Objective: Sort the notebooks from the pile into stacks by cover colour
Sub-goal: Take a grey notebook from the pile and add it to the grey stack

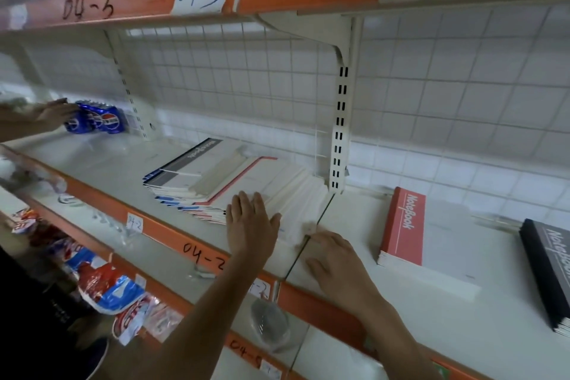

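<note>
Two hands lie flat on the shelf [431,333]; the right hand [336,265] rests palm down at the seam, fingers spread, gripping nothing; the left hand [251,222] presses open on the near edge of the pile [228,182]; right of them sit the red stack [404,225] and the black stack [549,271], well apart from the pile; far left, another person's hand [54,112] touches cans [98,122].

Pile of notebooks [216,182] on the shelf [101,163], left of the upright post [339,133]. Right of the post — two stacks [404,225], [549,268] side by side, apart. Both hands [251,222], [336,262] at the pile's near right corner. Cans [98,120] far left, behind — another person's hand [52,112] on them.
</note>
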Action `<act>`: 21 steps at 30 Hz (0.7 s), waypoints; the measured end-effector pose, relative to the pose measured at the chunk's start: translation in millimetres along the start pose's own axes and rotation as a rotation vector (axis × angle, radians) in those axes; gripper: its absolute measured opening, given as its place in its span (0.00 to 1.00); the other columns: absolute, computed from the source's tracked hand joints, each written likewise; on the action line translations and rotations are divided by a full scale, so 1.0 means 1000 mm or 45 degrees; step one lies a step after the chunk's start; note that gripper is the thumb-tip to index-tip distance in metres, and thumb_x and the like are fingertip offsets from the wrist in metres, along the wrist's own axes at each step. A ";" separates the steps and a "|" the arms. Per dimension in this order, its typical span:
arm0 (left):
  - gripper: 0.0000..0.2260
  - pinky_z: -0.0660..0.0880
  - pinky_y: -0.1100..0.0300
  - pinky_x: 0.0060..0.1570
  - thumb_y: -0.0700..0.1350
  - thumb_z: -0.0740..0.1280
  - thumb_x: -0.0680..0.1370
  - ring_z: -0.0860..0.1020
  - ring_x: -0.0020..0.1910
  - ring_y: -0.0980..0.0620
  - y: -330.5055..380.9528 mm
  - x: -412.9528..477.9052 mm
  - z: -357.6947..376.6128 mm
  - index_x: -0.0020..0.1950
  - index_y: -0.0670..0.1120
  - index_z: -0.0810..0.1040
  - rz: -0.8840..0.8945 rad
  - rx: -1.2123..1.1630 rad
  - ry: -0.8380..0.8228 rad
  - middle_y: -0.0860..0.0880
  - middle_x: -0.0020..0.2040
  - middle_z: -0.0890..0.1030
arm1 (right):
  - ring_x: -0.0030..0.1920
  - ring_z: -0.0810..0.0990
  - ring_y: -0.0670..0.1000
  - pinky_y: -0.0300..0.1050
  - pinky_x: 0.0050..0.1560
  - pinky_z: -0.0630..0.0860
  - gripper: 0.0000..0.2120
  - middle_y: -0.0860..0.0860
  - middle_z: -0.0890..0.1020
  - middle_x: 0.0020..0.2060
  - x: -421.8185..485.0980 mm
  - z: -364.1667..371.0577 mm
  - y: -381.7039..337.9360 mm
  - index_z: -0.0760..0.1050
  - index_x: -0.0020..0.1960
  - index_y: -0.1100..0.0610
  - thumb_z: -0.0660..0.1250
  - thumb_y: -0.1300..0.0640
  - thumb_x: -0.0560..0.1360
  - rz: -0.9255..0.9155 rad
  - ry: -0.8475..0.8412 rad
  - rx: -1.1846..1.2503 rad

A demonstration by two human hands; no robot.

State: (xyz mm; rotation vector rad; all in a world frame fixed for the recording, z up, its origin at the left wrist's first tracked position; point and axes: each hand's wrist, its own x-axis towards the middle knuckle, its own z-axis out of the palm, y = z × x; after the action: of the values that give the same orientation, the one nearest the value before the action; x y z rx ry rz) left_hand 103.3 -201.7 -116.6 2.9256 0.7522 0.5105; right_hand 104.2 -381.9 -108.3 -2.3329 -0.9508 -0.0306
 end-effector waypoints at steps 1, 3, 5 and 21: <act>0.30 0.52 0.48 0.74 0.59 0.53 0.80 0.52 0.76 0.42 -0.001 -0.001 -0.001 0.76 0.42 0.54 0.007 -0.016 0.000 0.38 0.76 0.55 | 0.68 0.64 0.49 0.27 0.60 0.51 0.17 0.51 0.71 0.67 -0.001 -0.001 -0.001 0.68 0.68 0.57 0.59 0.55 0.80 -0.009 0.000 -0.001; 0.30 0.51 0.48 0.75 0.59 0.53 0.81 0.51 0.76 0.42 -0.004 -0.001 -0.002 0.76 0.43 0.53 0.030 -0.058 -0.021 0.39 0.76 0.54 | 0.69 0.64 0.49 0.29 0.63 0.53 0.17 0.51 0.70 0.67 -0.001 -0.003 -0.003 0.67 0.68 0.58 0.58 0.56 0.80 -0.010 -0.006 0.000; 0.28 0.52 0.48 0.74 0.59 0.53 0.80 0.53 0.76 0.43 -0.009 -0.001 -0.002 0.75 0.43 0.56 0.073 -0.111 -0.035 0.39 0.76 0.56 | 0.71 0.61 0.49 0.33 0.68 0.54 0.20 0.51 0.67 0.70 0.002 -0.003 -0.005 0.64 0.71 0.56 0.59 0.56 0.80 0.015 0.013 0.026; 0.21 0.68 0.50 0.67 0.40 0.63 0.78 0.68 0.68 0.44 -0.107 0.057 -0.022 0.70 0.40 0.66 0.239 -0.313 0.226 0.41 0.68 0.71 | 0.70 0.62 0.49 0.27 0.63 0.50 0.19 0.51 0.68 0.70 0.079 0.035 -0.084 0.67 0.70 0.56 0.57 0.55 0.81 -0.089 0.222 -0.055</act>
State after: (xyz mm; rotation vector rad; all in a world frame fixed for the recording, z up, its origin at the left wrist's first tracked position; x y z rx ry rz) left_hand 94.0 -81.1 -95.6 2.7581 0.3963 0.8238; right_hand 102.0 -266.6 -73.1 -2.2920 -0.9521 -0.2809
